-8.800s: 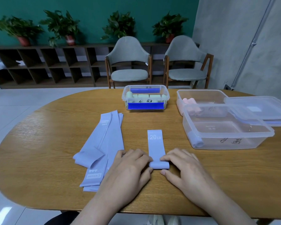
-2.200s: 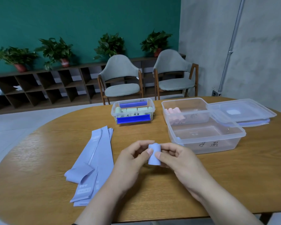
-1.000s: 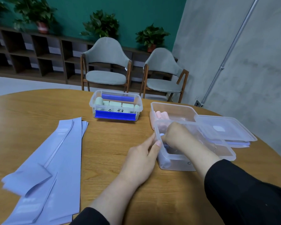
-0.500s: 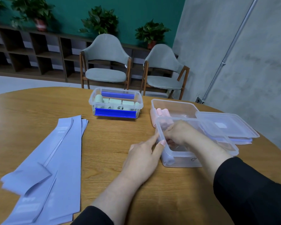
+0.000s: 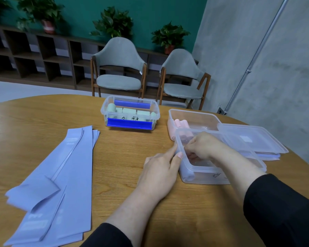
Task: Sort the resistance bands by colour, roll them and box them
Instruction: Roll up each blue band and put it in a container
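Flat lilac bands (image 5: pixel 61 179) lay stacked toward the table's (image 5: pixel 118 157) left edge, their near ends cut off by the frame. Left hand (image 5: pixel 161 173), fingers straight, pressed the clear box's (image 5: pixel 203 172) left wall. Right hand (image 5: pixel 203 147) reached inside the box with fingers curled; whether it grasped a lilac roll (image 5: pixel 186 172) could not be told, since wall and knuckles hid it.

flat bands (image 5: pixel 61 175): pale lavender-blue, faint white print. table (image 5: pixel 123 148): honey-brown wood grain. near box (image 5: pixel 203 172): clear plastic, black marking. far box (image 5: pixel 130 113): clear, bright blue clips, pale green rolls (image 5: pixel 128 110). pink rolls (image 5: pixel 180 124) in middle box. sleeves (image 5: pixel 282 211): black.
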Motion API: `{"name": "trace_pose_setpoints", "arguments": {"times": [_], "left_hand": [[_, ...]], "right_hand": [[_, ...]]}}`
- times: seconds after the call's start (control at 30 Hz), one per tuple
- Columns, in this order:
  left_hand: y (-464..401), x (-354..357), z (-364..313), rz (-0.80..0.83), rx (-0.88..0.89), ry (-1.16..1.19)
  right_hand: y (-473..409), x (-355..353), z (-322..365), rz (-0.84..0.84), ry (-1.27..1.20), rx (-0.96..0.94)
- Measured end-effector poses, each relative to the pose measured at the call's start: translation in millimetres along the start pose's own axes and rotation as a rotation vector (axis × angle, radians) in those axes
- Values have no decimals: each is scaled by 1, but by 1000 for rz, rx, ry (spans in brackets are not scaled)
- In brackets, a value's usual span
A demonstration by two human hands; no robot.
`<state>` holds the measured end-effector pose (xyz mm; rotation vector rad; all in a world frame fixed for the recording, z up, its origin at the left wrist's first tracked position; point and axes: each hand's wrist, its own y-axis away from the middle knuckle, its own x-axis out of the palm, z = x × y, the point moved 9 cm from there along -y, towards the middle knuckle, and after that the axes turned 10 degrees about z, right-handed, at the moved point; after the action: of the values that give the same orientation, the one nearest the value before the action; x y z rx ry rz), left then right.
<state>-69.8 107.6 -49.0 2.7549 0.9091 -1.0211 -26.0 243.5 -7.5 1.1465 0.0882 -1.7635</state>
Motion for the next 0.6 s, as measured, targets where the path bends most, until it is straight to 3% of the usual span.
{"name": "trace_pose_setpoints", "arguments": {"times": [0.1, 0.17, 0.3, 0.43, 0.6], "left_hand": [[1, -3, 1, -36, 6, 26], [3, -8, 2, -87, -1, 76], [24, -42, -18, -354, 82, 26], [62, -103, -40, -573, 173, 5], [109, -191, 8, -612, 29, -75]], "right_hand": [[0, -9, -4, -54, 14, 14], [7, -25, 5, -200, 102, -37], [52, -45, 47, -541, 66, -349], [89, -13, 96, -532, -22, -643], [90, 68, 133, -343, -86, -774]]}}
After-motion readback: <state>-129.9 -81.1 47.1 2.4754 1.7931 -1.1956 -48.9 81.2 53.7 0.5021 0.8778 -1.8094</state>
